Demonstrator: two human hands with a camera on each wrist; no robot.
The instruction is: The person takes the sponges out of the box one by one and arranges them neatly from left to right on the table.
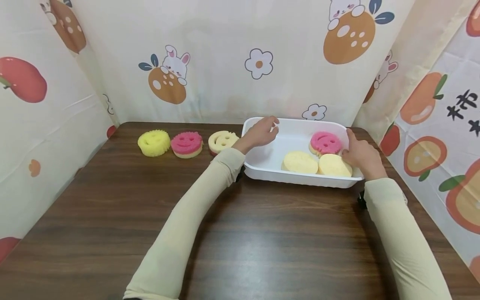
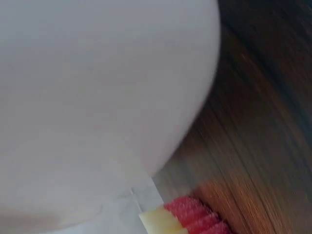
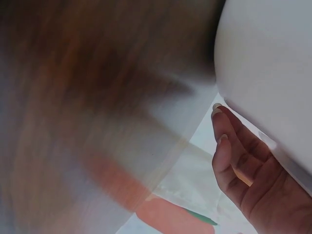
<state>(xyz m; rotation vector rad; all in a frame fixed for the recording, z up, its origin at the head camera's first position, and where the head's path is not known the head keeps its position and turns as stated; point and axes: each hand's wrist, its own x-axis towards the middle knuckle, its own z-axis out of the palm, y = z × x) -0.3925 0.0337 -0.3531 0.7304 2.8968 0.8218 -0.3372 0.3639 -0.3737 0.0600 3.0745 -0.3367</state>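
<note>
I read my left hand [image 1: 261,132] at the tray's [image 1: 262,164] 9 o'clock rim, fingers loosely curled over the edge and touching it; no pinch is visible, so I judge it a steadying contact. My right hand [image 1: 360,155] sits at the tray's 3 o'clock rim, thumb up along the wall, fingers behind it; whether they grip the rim or only lie against it cannot be told. The right wrist view shows relaxed fingers [image 3: 229,156] beside the white wall. With one hand on each side, the tray appears braced in place or readied for lifting.

The tray lies on the counter [image 1: 240,233] toward 2 o'clock from centre. Inside it: a pink sponge [image 1: 325,143] at the far right, face up, and two pale sponges [image 1: 299,162] [image 1: 334,166] side by side along the near wall, all touching or nearly so.

Outside, at the tray's 9 o'clock, three sponges form a row: cream [image 1: 222,141] just beside the left hand, then pink [image 1: 186,143], then yellow [image 1: 154,142].
</note>
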